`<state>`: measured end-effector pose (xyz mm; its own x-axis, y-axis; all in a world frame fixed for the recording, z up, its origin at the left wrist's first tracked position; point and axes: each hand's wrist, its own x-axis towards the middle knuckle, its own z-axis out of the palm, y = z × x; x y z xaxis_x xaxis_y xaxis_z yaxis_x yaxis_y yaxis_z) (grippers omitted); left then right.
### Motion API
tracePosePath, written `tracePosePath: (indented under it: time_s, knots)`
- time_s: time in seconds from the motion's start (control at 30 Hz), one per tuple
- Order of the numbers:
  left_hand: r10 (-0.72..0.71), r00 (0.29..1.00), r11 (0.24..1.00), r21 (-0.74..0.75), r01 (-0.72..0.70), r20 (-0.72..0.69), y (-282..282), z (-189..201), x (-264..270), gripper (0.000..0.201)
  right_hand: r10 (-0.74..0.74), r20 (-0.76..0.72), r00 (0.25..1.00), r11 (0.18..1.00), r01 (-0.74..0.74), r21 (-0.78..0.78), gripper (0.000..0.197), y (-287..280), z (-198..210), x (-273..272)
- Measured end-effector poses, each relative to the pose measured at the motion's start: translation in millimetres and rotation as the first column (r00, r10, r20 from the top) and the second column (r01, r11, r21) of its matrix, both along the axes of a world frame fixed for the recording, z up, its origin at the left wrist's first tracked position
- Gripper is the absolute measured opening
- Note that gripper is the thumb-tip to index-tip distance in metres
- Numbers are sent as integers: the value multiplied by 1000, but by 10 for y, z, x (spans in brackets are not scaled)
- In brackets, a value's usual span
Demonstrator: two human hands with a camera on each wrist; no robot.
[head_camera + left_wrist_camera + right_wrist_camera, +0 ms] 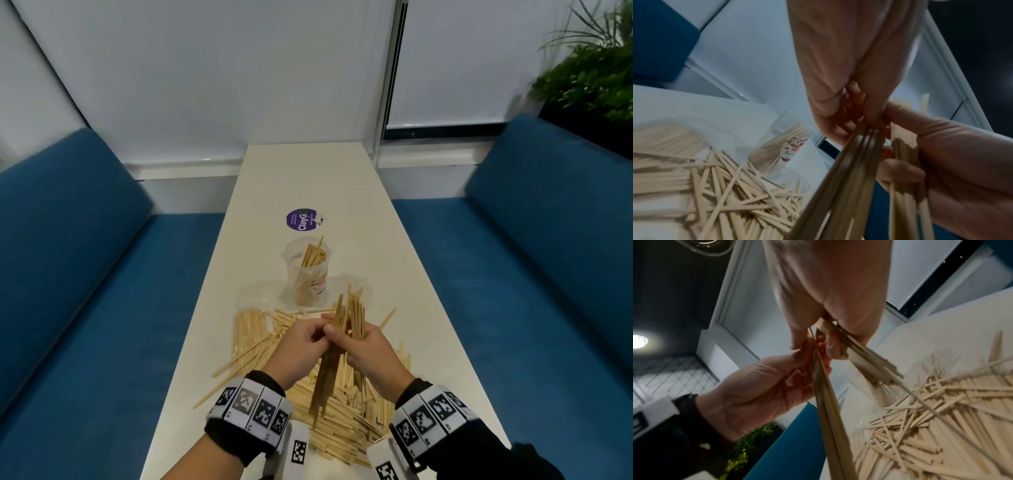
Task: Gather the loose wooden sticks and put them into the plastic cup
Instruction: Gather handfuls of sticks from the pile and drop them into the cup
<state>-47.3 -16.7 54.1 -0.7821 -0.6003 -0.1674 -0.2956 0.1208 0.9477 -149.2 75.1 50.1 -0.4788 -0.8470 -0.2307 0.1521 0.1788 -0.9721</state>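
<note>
A bundle of wooden sticks (346,317) stands almost upright above the table, held by both hands. My left hand (317,334) pinches it from the left, and my right hand (344,344) curls round it from the right. In the left wrist view the left hand (857,116) grips the bundle (849,170) beside the right hand (951,162). The right wrist view shows the right hand (818,340) holding sticks (826,402). A large loose pile of sticks (342,425) lies under the hands. The clear plastic cup (308,270) stands just beyond, upright, with several sticks in it.
A round purple lid (301,221) lies behind the cup. A clear plastic bag (253,301) lies under sticks at the pile's left. The narrow white table (308,178) runs between two blue benches (85,274). A plant (589,75) stands at the back right.
</note>
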Motion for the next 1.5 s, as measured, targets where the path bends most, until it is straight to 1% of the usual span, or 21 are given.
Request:
tracePosePath:
  time_s: [0.1,0.2,0.33,0.5,0.6,0.7,0.77,0.83,0.87,0.9,0.93,0.97,1.03,1.07,1.1,1.13,1.2,1.27,1.33,1.43,1.5]
  knots:
    - [-14,1000,994,-107,16,17,9,27,3,18,-63,36,997,997,65,-46,18,-15,10,27]
    - [22,1000,982,-190,-18,18,36,60,-2,20,-118,70,991,990,123,-66,29,-29,-17,51]
    - [102,995,975,-199,-101,-2,50,107,-19,39,-160,40,986,985,162,-61,31,-53,-50,49]
    - [79,997,965,-250,-77,-2,84,120,-47,63,-141,-90,986,989,137,-49,25,-67,-50,-2]
    - [44,999,980,-197,-43,0,67,138,-32,64,-177,-83,981,983,173,-61,25,-64,5,-43]
    - [51,998,996,-70,-53,-22,31,116,35,66,-225,-7,974,970,223,-96,41,-54,53,-125]
    - [102,995,995,8,-101,-19,13,88,98,57,-255,39,966,959,258,-118,44,-44,107,-174]
    - [210,978,973,95,-210,2,-3,1,174,39,-272,66,960,951,279,-136,31,-32,176,-223]
    - [271,962,946,176,-270,22,-7,-46,205,35,-284,73,956,946,292,-140,26,-33,202,-244]
    - [322,945,905,274,-325,57,-21,-121,230,43,-296,75,952,941,304,-145,27,-33,232,-253]
    - [360,929,848,384,-366,89,-23,-188,245,53,-301,74,951,937,309,-160,35,-33,257,-249]
    - [396,911,762,514,-394,112,-13,-241,246,57,-302,66,951,934,309,-179,44,-42,273,-234]
    - [443,890,563,741,-366,103,40,-257,210,56,-276,27,961,936,275,-219,48,-70,288,-153]
    - [458,886,485,814,-319,74,76,-226,179,56,-261,10,965,938,256,-234,43,-79,290,-110]
    - [470,881,434,857,-278,48,104,-206,145,56,-258,-6,966,939,249,-239,38,-82,296,-77]
    - [472,881,400,885,-236,21,126,-190,107,56,-267,-21,964,938,255,-235,33,-85,300,-62]
    - [483,875,372,900,-228,23,144,-200,57,60,-288,-45,957,936,271,-224,28,-83,298,-70]
    - [494,864,343,891,-298,99,137,-226,54,67,-304,-57,951,933,285,-220,28,-85,299,-93]
    - [473,864,284,899,-333,170,150,-226,57,74,-327,-68,943,926,305,-222,28,-92,285,-111]
    - [386,911,247,935,-255,147,206,-140,33,83,-352,-92,931,918,325,-230,29,-95,256,-104]
    - [381,919,222,954,-201,104,237,-61,22,77,-361,-99,927,915,332,-230,29,-91,258,-107]
